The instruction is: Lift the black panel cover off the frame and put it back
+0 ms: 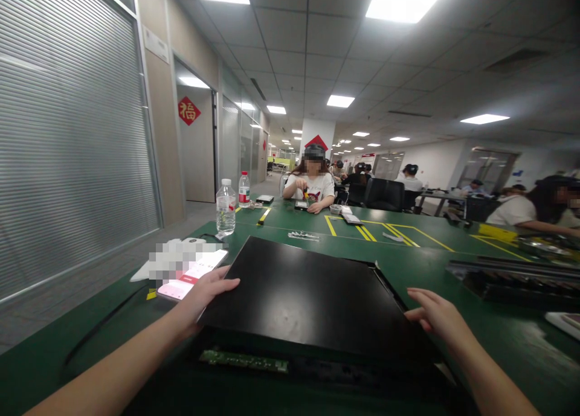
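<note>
A flat black panel [308, 295] lies tilted over a dark frame [385, 283] in front of me. My left hand [208, 292] grips the panel's left edge, thumb on top and the other fingers partly hidden. Beside the right edge of the frame is my right hand [435, 313], its fingers apart and nothing held in it. A narrow green circuit board [244, 360] shows below the panel's near edge.
A lit phone [193, 275] and a clear bottle [225, 208] stand to the left. Dark trays [507, 280] lie at the right on the green table [272, 229]. A person [312, 186] sits across, handling a small device.
</note>
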`<state>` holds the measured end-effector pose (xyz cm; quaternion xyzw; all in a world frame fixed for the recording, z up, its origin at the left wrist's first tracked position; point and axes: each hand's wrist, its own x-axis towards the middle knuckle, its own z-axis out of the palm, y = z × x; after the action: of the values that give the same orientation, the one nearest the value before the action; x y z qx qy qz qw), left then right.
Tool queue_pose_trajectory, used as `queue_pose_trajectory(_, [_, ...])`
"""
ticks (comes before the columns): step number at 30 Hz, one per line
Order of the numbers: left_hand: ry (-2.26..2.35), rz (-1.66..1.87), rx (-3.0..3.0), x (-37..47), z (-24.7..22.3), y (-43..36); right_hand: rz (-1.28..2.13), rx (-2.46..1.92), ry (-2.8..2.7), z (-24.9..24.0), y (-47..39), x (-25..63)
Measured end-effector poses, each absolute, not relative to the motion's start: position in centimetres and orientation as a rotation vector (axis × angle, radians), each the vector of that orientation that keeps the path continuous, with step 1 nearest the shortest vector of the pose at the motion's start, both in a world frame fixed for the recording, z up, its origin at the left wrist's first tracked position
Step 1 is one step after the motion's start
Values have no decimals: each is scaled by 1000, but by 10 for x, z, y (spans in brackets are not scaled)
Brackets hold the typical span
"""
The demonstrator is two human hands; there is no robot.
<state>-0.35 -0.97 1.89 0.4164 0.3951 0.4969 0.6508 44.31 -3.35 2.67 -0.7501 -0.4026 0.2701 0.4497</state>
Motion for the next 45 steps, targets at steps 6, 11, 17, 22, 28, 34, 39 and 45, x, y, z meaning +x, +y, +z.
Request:
queue_pose_trajectory(6, [921,1128,951,-3,22,-11,612,-1890,-1040,26,-34,444])
queue_pose_trajectory(11, [914,1116,956,0,23,-13,575,-1955,-1065,22,-29,452])
queue_pose_trajectory(17, [936,1074,979,0,19,-10,484,-2048,-1181,20,-27,459])
queue_pose_trajectory(22, [951,1049,992,-1,20,-10,425,-2081,-1246,18,-26,462])
queue_pose_trajectory(28, [947,1032,979,-2,20,-10,384,-2126,-1295,18,-27,460])
queue_pose_trajectory(34, [993,1083,971,0,20,-10,366,-2212,-1305,23,-29,456])
queue_pose_trajectory(39, [1081,1110,957,2,19,-9,317,-2221,-1329,23,-29,457])
queue_pose_trajectory(45, [1085,1135,967,4,21,-11,309,-2243,-1346,23,-30,456])
